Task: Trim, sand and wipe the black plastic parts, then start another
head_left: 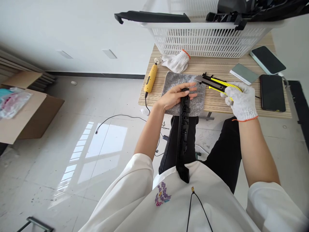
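Observation:
My bare left hand [177, 96] grips the far end of a long black plastic strip [183, 129], thumb on top and the other fingers stretched out beyond it. The strip has clips and ribs along one side, and its near end rests against my white shirt. My right hand [241, 98], in a white knit glove with an orange hem, is closed around a yellow and black utility knife [217, 84]. Its blade is out and points left, a little right of my left fingertips. Under my left hand a grey cloth [169, 84] lies over the table edge.
A yellow rotary tool [151, 79] with a cord and a crumpled white glove [176, 62] lie on the wooden table [217, 66]. Behind stands a white basket [205, 40] with black plastic parts. Two phones [272, 93] and a grey-green card [243, 74] lie right. An open cardboard box [40, 112] stands left.

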### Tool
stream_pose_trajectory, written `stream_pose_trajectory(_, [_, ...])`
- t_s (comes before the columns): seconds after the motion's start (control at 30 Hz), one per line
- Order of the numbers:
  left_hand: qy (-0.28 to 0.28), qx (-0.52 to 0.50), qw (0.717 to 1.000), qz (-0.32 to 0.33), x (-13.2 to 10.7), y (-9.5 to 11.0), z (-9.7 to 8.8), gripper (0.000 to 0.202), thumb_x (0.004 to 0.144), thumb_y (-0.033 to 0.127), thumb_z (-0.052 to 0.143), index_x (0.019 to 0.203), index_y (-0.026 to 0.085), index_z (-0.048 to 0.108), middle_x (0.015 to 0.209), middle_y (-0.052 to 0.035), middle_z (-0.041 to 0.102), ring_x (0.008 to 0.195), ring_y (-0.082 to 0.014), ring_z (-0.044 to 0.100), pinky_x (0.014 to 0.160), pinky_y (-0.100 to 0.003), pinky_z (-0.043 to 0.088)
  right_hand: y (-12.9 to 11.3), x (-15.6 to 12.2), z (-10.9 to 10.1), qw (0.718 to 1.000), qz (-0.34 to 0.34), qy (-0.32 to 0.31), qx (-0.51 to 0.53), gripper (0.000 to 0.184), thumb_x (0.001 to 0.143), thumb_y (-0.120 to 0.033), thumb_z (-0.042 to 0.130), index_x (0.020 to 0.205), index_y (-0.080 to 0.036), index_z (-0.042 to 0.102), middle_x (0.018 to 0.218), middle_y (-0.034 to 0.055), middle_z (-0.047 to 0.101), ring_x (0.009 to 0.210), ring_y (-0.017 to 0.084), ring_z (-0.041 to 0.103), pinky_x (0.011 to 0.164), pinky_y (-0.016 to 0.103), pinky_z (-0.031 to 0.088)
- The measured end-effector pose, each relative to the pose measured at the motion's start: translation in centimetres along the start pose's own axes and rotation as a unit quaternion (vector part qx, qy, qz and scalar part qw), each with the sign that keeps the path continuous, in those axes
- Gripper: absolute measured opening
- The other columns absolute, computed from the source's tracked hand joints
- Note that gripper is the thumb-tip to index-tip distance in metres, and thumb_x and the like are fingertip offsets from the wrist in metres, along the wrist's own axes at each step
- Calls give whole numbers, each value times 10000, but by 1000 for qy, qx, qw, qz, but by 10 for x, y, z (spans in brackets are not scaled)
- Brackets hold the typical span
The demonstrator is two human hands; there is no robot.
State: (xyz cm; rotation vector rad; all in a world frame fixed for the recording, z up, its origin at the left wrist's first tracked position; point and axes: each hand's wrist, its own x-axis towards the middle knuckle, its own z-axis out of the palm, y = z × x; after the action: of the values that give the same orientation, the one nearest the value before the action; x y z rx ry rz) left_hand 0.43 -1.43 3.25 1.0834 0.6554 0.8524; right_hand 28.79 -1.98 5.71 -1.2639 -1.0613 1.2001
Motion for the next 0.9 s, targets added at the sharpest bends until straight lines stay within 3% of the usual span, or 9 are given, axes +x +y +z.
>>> stream_pose_trajectory(0.1, [39, -21, 999, -17, 0, 3, 5, 355, 1036, 305, 561, 1334, 180, 708, 1437, -108, 696, 1351, -314, 660, 1250, -536, 437, -3, -6, -4, 996, 20, -63, -59, 227, 696, -153, 752, 921, -161, 781, 587, 23, 647, 449, 85, 439, 434, 254, 298])
stream_pose_trajectory(0.2, [50, -22, 998, -31, 0, 7, 8, 442, 1077, 443, 477, 1331, 166, 711, 1406, -110, 717, 1372, -321, 643, 1244, -516, 451, -5, -11, -6, 975, 5, -140, -174, 276, 695, -215, 840, 971, -209, 827, 635, 3, 642, 499, 95, 450, 458, 275, 349])
stream_pose_trajectory(0.37, [54, -25, 997, -40, 1, 9, 10, 558, 1074, 567, 439, 1345, 153, 699, 1440, -134, 695, 1360, -331, 649, 1244, -510, 450, -2, -13, -6, 975, -32, -117, -188, 278, 731, -306, 844, 1008, -277, 840, 702, 2, 667, 509, 104, 454, 455, 282, 371])
stream_pose_trajectory(0.43, [55, -26, 997, -45, 1, 9, 9, 559, 1084, 555, 419, 1376, 155, 677, 1446, -133, 690, 1382, -333, 632, 1247, -520, 443, -1, -12, -7, 970, -27, -142, -194, 293, 706, -309, 870, 997, -278, 844, 730, 8, 683, 520, 103, 463, 459, 284, 384])
stream_pose_trajectory(0.53, [49, -29, 997, -47, 0, 9, 9, 525, 1102, 505, 397, 1416, 159, 637, 1431, -120, 700, 1406, -331, 608, 1250, -527, 432, -1, -12, -7, 975, -30, -121, -185, 289, 717, -304, 860, 1005, -275, 842, 711, 5, 674, 518, 100, 457, 452, 277, 375])
stream_pose_trajectory(0.67, [34, -56, 997, -42, 0, 9, 9, 469, 1118, 426, 388, 1413, 134, 608, 1387, -117, 724, 1314, -325, 665, 1225, -531, 451, 0, -12, -6, 975, -20, -135, -177, 296, 691, -302, 879, 982, -269, 837, 689, -4, 655, 508, 98, 461, 445, 271, 369])
stream_pose_trajectory(0.8, [39, -59, 997, -35, 0, 7, 8, 448, 1102, 434, 435, 1407, 163, 621, 1402, -109, 716, 1279, -316, 692, 1200, -521, 485, 2, -9, -4, 993, -22, -29, -112, 233, 722, -273, 821, 954, -266, 819, 628, -13, 636, 488, 104, 458, 443, 270, 344])
stream_pose_trajectory(0.9, [55, -34, 997, -37, 0, 6, 8, 473, 1079, 466, 472, 1423, 180, 627, 1416, -115, 707, 1311, -314, 683, 1195, -515, 497, 3, -8, -6, 997, -16, -32, -75, 229, 727, -271, 804, 956, -264, 813, 644, -7, 661, 482, 103, 453, 439, 266, 332])
